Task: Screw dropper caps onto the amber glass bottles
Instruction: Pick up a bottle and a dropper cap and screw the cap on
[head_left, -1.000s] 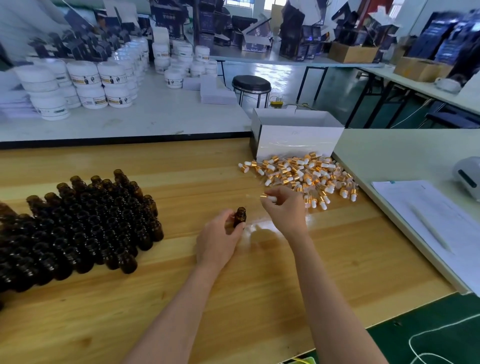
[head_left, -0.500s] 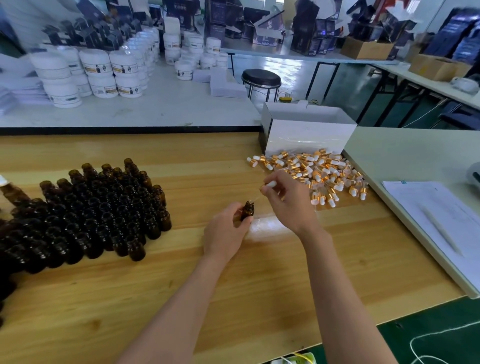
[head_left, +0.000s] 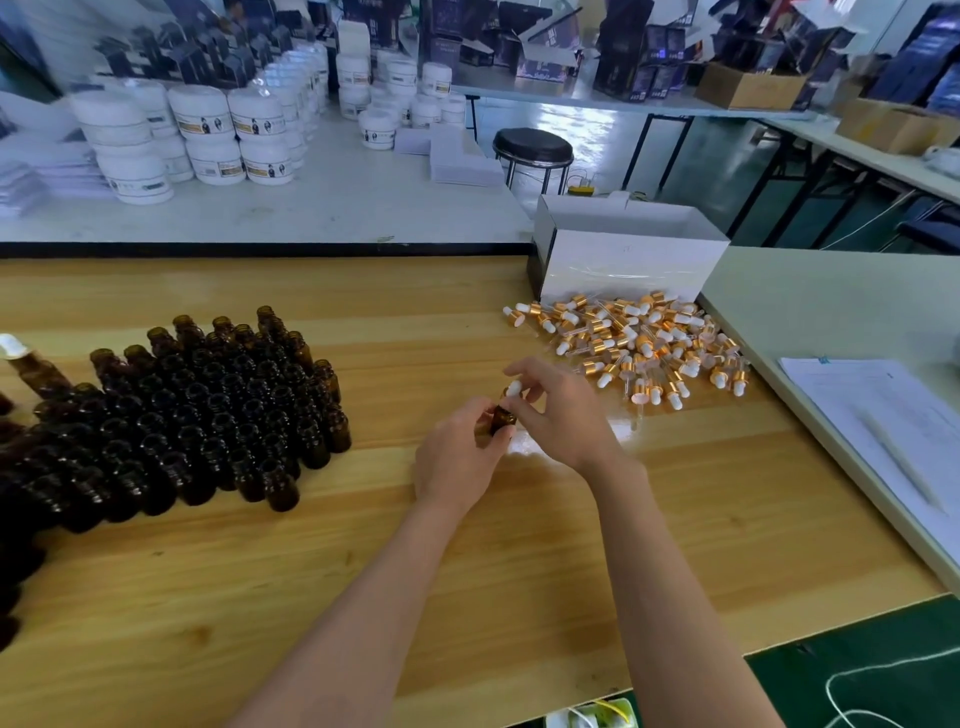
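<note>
Hands mid-frame: left hand (head_left: 457, 460) grips the bottle (head_left: 502, 420), right hand (head_left: 563, 415) pinches the cap (head_left: 513, 388); seat it straight before twisting.

Pale wood-grain table (head_left: 260, 597), lower frame: smooth planks, glossy, with a bright glare patch at centre.
Small round amber glass bottles (head_left: 208, 415), left: dark brown, translucent, shiny, with ridged threaded necks.
Loose dropper caps (head_left: 639, 343), centre right: gold metallic-look collars, matt white bulbs, clear pipettes.
White rectangular card box (head_left: 623, 260), above the caps: glossy front.
White round plastic jars (head_left: 208, 130), upper left: smooth, with printed labels.
White paper sheets (head_left: 883, 415), right edge: matt.
</note>
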